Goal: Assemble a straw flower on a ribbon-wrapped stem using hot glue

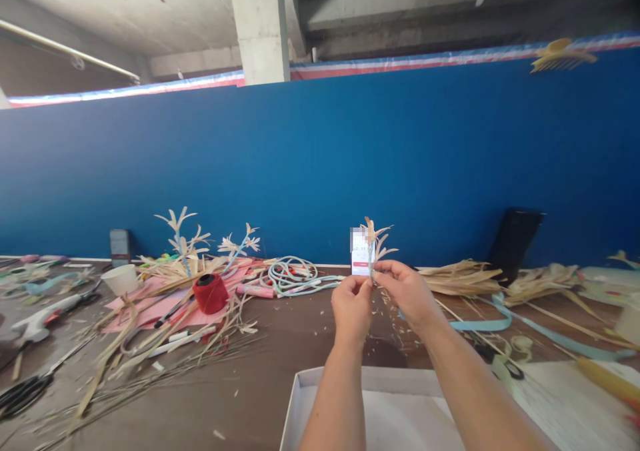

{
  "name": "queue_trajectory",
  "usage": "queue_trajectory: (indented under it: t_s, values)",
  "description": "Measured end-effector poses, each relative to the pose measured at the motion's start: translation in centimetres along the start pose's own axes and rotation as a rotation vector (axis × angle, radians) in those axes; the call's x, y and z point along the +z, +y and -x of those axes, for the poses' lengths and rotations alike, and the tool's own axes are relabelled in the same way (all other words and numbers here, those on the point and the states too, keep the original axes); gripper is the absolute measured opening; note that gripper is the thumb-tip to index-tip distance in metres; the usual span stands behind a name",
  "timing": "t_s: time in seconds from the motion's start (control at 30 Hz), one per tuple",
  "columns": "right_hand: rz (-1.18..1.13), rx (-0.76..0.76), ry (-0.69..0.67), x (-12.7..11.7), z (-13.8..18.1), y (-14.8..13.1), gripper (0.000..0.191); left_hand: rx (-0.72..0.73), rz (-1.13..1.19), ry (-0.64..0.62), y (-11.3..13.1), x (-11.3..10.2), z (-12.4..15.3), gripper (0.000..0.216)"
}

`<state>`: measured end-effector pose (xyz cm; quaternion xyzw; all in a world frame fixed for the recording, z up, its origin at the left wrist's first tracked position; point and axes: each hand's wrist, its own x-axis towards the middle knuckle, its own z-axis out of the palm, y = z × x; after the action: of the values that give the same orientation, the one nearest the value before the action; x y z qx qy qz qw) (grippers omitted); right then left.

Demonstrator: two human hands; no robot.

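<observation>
A small handmade flower [381, 237] of pale dried-leaf strips stands upright on a thin stem between my hands. My left hand [351, 304] pinches the stem low down, thumb and fingers pressed together. From the other side my right hand [407, 294] pinches the same stem slightly higher, its fingertips close to the left ones. The stem's lower end is hidden by my fingers. Right behind the flower, a lit phone screen [359, 261] leans near the blue partition. Below my forearms lies a shallow white box lid [390, 401].
Left are finished leaf flowers [184, 244], a red thread spool [211, 293], a paper cup [121, 279], scissors [25, 394], a glue gun [43, 317] and coiled pale-blue cord [295, 276]. Right lie dried leaf strips [460, 279], blue ribbon [565, 334] and a dark upright phone [517, 241].
</observation>
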<state>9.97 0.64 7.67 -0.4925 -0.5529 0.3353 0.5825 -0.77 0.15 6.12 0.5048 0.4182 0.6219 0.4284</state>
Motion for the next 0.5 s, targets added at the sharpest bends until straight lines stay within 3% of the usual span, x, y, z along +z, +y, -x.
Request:
queue_trajectory:
  t_s: [0.5]
  values:
    - [0.018,0.006,-0.075,-0.31,0.15,-0.25,0.024,0.02,-0.015,0.02,-0.06,0.04,-0.02,0.018]
